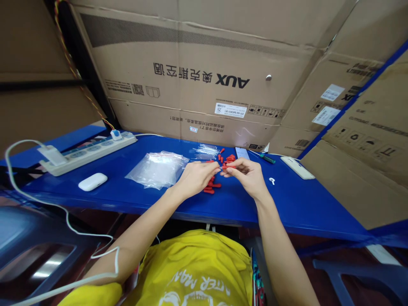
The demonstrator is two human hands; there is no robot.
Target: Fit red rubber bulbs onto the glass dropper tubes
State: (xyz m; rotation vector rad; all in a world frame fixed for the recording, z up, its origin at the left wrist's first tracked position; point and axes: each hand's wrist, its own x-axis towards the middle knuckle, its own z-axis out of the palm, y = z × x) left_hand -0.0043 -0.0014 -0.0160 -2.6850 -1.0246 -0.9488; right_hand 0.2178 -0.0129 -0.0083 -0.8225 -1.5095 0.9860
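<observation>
My left hand [195,177] and my right hand [246,173] meet over the blue table [134,191], fingertips pinched together. Between them sits a small red tube piece [227,167], gripped by my right fingers; my left fingers pinch something thin that I cannot make out at its end. Several loose red pieces [211,188] lie under and behind the hands, with more red pieces [228,158] further back. A bundle of thin clear strands [205,151] lies just behind them.
A pile of clear plastic bags [158,169] lies left of my hands. A white power strip [86,152] with a charger, a white earbud case [92,181], a phone [242,152], a green-handled tool [267,158] and a white remote-like bar [297,167] rest on the table. Cardboard boxes [204,76] wall the back.
</observation>
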